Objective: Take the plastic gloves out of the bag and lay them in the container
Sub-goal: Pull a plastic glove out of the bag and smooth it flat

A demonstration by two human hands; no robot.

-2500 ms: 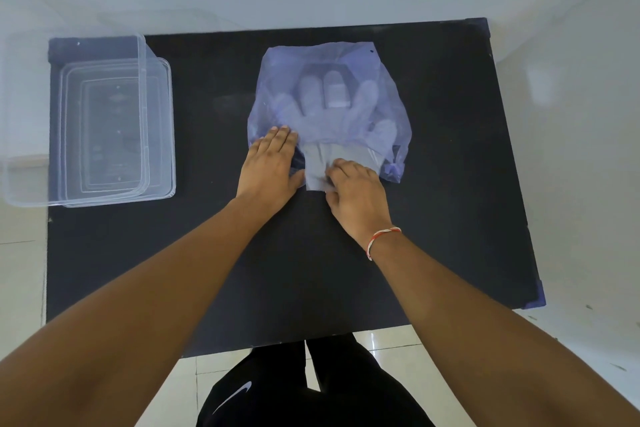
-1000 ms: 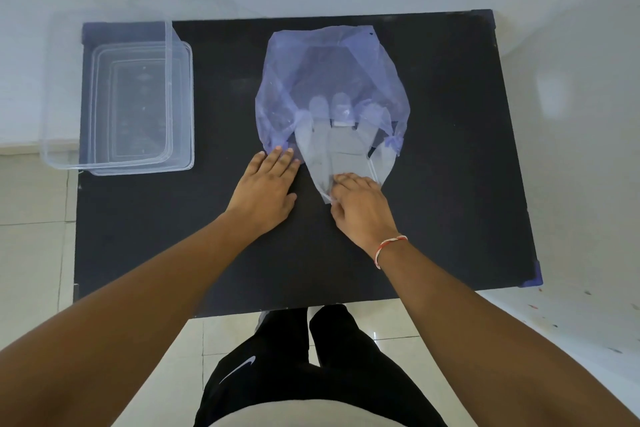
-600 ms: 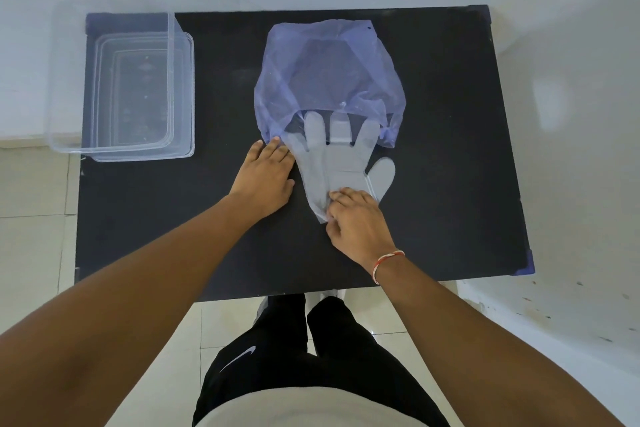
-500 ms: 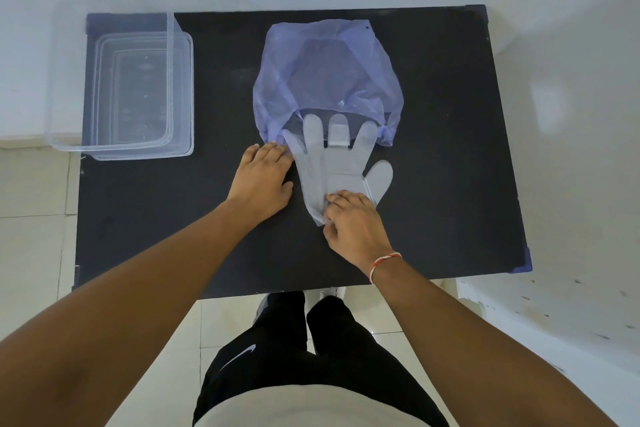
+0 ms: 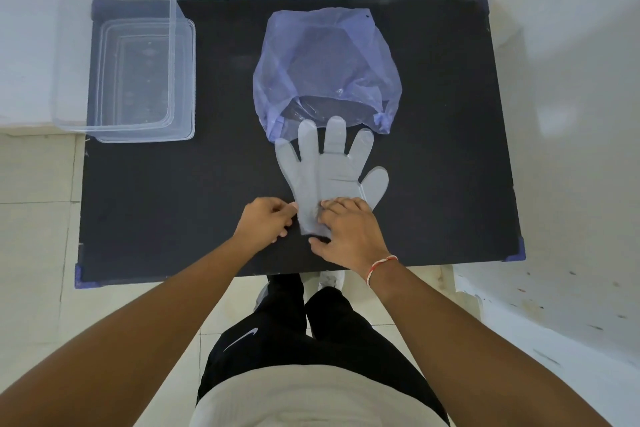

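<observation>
A flat stack of clear plastic gloves (image 5: 332, 170) lies on the black table (image 5: 173, 201), fingers pointing away from me, fingertips just at the mouth of the purple translucent bag (image 5: 325, 69). My right hand (image 5: 349, 232) presses on the gloves' cuff end, fingers on top and thumb at the near edge. My left hand (image 5: 268, 222) is curled beside the cuff's left edge, its fingertips touching that edge. The clear rectangular container (image 5: 145, 80) stands at the table's far left corner.
The table's near edge runs just below my hands, with tiled floor and my legs beyond it. White wall bounds the far side and the right. The bag looks slack, with no glove shape showing through it.
The gloves have slid toward me, almost wholly out of the bag. My left hand left the bag's mouth and came back to the cuff's left edge, fingers curled.
</observation>
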